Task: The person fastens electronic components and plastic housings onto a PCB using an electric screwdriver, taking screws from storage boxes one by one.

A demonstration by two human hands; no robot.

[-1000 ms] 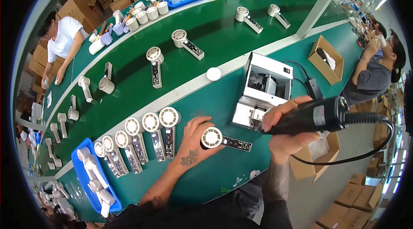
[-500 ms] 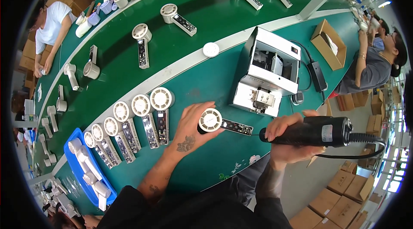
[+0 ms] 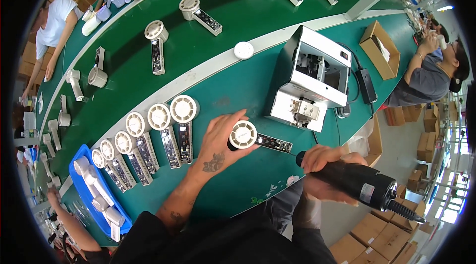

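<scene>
My left hand (image 3: 221, 140) is closed around the round vented head of a white hair-dryer-shaped unit (image 3: 243, 134). Its handle points right and lies open, with a black circuit board (image 3: 274, 142) facing up. Gripped in my right hand (image 3: 325, 165) is a black electric screwdriver (image 3: 367, 179), its back end tilted down to the right. The thin bit reaches the outer end of the handle; whether it touches a screw there is too small to tell. Left of my left hand stand several similar units (image 3: 183, 109) in a slanted row, circuit boards exposed.
A white and black machine (image 3: 310, 80) stands beyond my hands, with a cardboard tray (image 3: 379, 48) to its right. A blue bin (image 3: 82, 192) of white parts is at left. Along the green belt (image 3: 218, 1) lie more units. A white disc (image 3: 243, 50) sits on its edge rail.
The screwdriver's back end has swung downward, while its bit stays at the handle's end. Units on the belt have shifted slightly left. Another person's arm has come in at lower left.
</scene>
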